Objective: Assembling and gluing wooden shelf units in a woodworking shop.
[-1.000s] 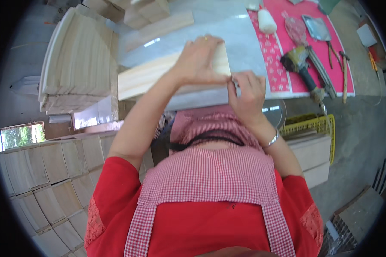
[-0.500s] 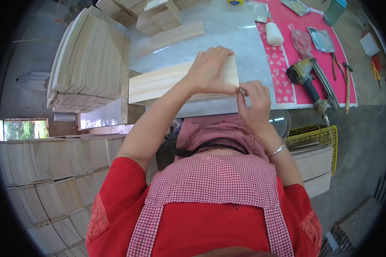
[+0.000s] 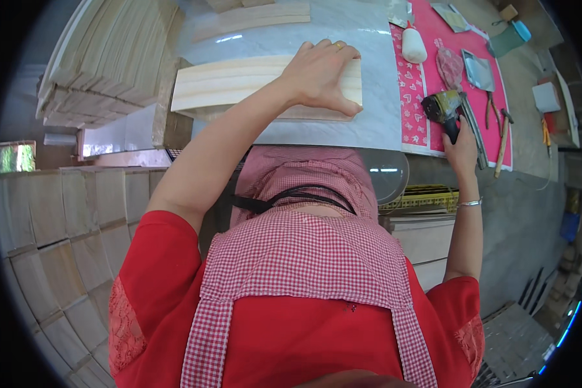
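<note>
My left hand [image 3: 321, 74] spans the right end of a pale wooden box frame [image 3: 229, 81] on the grey table. Its thumb presses the near corner, and its fingers curl over the far edge. On the right, my right hand [image 3: 462, 147] is wrapped round the dark handle of a nail gun [image 3: 443, 105]. The nail gun rests on the pink sheet, its long magazine pointing toward me. My palm hides part of the handle.
A tall stack of boards [image 3: 113, 61] stands left of the frame. Beyond it lies a loose board [image 3: 258, 21]. A white glue bottle [image 3: 414, 45], pliers [image 3: 493, 111] and a hammer [image 3: 503, 139] lie on the pink sheet [image 3: 436, 39]. A yellow crate [image 3: 420, 198] sits below.
My right hand has left the frame's corner, moved right and taken hold of the nail gun's handle. My left hand stays on the frame's end. The view has shifted slightly.
</note>
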The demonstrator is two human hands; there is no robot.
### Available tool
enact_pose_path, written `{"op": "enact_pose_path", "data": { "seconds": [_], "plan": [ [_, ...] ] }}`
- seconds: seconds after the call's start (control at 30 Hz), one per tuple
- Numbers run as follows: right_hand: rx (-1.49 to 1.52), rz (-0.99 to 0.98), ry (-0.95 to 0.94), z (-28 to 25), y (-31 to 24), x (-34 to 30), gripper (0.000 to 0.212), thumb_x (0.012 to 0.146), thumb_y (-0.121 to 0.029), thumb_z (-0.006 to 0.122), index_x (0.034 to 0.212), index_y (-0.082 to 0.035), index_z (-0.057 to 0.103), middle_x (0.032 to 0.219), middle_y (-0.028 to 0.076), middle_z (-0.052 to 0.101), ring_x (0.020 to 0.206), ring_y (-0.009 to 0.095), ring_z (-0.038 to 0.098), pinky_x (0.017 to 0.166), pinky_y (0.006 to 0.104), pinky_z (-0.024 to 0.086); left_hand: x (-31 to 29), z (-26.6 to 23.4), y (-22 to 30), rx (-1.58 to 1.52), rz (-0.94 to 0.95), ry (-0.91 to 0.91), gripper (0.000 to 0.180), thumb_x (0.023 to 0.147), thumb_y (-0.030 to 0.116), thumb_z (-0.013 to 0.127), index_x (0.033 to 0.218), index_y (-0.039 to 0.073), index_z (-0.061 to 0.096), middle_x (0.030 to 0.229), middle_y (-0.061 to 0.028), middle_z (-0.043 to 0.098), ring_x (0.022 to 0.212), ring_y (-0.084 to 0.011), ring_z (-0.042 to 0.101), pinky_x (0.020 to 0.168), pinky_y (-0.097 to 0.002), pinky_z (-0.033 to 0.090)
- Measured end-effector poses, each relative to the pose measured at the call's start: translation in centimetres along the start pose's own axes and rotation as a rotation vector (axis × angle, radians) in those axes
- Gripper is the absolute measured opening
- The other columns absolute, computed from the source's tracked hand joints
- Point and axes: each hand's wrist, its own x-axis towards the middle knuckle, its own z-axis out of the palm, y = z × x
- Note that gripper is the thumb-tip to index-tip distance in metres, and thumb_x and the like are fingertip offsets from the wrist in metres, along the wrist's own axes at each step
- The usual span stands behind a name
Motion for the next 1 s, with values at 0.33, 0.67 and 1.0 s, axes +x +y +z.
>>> {"op": "enact_pose_path", "data": {
  "seconds": [0.33,0.67,1.0],
  "plan": [
    [0.188,0.097,-0.285,-8.6,-5.0,4.5,0.038,0.078,-0.016,0.073,0.111,0.002,0.064,0.090,0.017,0.070,0.082,0.029,0.068,0.076,0.0383,0.052,-0.8,0.2,-0.1,0.090,0.023,-0.005,0.088,0.058,0.050,0.078,0.128,0.004,0.052,0.116,-0.0147,0.060,0.111,-0.0283,0.055,0.093,-0.0406,0.038],
    [0.449,-0.286,-0.376,-17.7,-16.3,2.8,0.037,0.075,-0.013,0.082,0.105,0.002,0.067,0.094,0.008,0.072,0.085,0.014,0.066,0.080,0.0314,0.052,-0.9,0.3,0.3,0.072,-0.045,-0.036,0.079,0.060,0.047,0.079,0.121,0.002,0.054,0.115,-0.0148,0.061,0.110,-0.0273,0.057,0.092,-0.0397,0.039],
    [0.498,-0.245,-0.481,-17.1,-16.5,3.9,0.037,0.075,-0.015,0.082,0.104,0.002,0.066,0.096,0.010,0.072,0.086,0.015,0.066,0.079,0.0314,0.053,-1.1,0.8,0.2,0.070,-0.029,0.031,0.074,0.062,0.046,0.079,0.117,0.002,0.056,0.111,-0.0152,0.063,0.108,-0.0271,0.058,0.091,-0.0401,0.039]
  ]
}}
